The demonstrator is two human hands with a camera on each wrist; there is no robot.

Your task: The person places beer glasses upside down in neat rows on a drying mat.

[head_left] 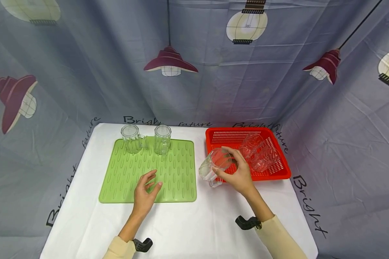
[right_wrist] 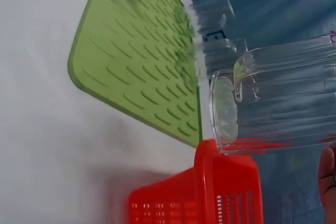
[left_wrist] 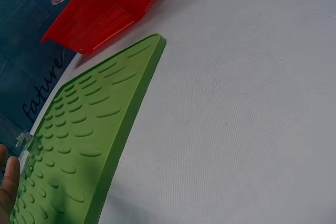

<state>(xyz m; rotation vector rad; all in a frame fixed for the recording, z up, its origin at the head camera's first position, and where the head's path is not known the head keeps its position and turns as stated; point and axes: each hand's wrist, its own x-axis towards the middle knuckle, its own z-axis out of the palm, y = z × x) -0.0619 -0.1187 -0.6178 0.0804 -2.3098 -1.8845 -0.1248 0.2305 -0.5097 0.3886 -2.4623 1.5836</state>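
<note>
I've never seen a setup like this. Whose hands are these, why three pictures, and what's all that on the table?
No machine here: a person works with two bare hands, wearing three cameras. The large picture comes from the head and looks down at a table with a white cloth. The other two come from the wrists, so they look tilted and close.

On the cloth lie a green ridged mat and a red basket. Two clear glass mugs stand at the mat's far edge, and more glassware lies in the basket.

The right hand holds a clear glass mug tipped on its side, at the basket's near left corner. The left hand holds nothing, fingers relaxed over the mat.
</note>
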